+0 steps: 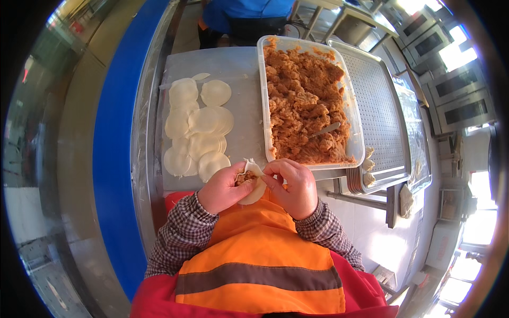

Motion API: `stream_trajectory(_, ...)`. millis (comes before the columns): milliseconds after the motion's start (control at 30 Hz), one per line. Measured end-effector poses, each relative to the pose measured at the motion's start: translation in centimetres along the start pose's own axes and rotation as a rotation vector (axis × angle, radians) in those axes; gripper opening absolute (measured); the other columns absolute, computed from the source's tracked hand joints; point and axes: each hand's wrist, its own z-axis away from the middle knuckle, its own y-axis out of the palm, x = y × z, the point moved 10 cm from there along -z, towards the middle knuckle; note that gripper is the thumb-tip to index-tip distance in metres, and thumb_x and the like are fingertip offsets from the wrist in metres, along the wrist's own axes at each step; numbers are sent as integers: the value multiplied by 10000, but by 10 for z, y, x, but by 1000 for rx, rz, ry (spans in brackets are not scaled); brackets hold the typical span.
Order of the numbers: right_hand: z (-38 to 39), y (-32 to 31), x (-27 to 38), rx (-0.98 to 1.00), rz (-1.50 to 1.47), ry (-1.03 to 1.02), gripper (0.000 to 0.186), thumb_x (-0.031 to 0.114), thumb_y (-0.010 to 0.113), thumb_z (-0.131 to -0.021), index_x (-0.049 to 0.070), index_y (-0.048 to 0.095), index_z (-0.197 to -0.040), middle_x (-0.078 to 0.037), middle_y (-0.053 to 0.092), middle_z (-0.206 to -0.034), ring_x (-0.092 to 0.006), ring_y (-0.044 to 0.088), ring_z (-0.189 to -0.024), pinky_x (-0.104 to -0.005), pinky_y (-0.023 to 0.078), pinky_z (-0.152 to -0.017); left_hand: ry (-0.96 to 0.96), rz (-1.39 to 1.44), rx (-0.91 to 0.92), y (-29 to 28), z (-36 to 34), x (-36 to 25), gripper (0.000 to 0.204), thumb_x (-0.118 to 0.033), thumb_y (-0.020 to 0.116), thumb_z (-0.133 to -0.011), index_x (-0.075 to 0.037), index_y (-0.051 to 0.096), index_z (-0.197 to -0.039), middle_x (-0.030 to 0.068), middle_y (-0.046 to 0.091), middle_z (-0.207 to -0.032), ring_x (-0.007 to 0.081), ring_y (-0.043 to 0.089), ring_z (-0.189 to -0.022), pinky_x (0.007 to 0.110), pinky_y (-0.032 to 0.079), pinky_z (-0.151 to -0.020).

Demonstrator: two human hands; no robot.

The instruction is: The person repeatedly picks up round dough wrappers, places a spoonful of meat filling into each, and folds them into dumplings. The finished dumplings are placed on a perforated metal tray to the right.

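Between my hands, in front of my orange apron, is a round dough wrapper [253, 197] with a lump of brown meat filling [245, 177] in it. My left hand [221, 190] cups the wrapper from the left, its thumb against the filling. On the other side, the thumb and forefinger of my right hand [290, 185] pinch the wrapper's edge. Part of the rim stands up in a fold. Just beyond my left hand lie several flat white wrappers [203, 119] in overlapping stacks. Past my right hand stands a white plastic tub [358, 139] of filling, with a metal spreader [327, 129] stuck in it.
The wrappers and tub rest on a grey tabletop [241, 106]. Right of the tub is a stack of perforated metal trays [371, 95], with several filled dumplings [368, 165] at its near corner. A blue strip [119, 132] runs along the left. A person in blue [246, 13] is beyond the table.
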Motion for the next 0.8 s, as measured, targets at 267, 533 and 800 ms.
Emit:
stream_trajectory(267, 1, 7, 7, 44, 37, -72, 174, 36, 700, -765, -4, 622, -914, -102, 632, -776, -213, 589, -603, -298, 481, -569, -7, 97, 53, 3, 1, 8, 244, -133, 577, -940, -5, 527, -1141, 11, 587, -916, 70, 565, -757, 212, 479, -619)
stream_trajectory(533, 6, 17, -36, -4, -464, 311, 145, -23, 705, -736, -6, 609, -842, -101, 633, -765, -192, 598, -617, -274, 488, -558, -87, 206, -19, 2, 2, 10, 256, -113, 571, -929, -10, 530, -1159, 10, 584, -797, 71, 546, -562, 215, 462, -464)
stream_trajectory(800, 0, 10, -1, 52, -49, 48, 139, 26, 707, -756, 3, 625, -866, -93, 634, -764, -215, 609, -628, -293, 479, -550, -40, -138, 67, 4, -7, 6, 287, -136, 606, -909, -29, 546, -1168, 31, 614, -829, 74, 551, -578, 225, 461, -481)
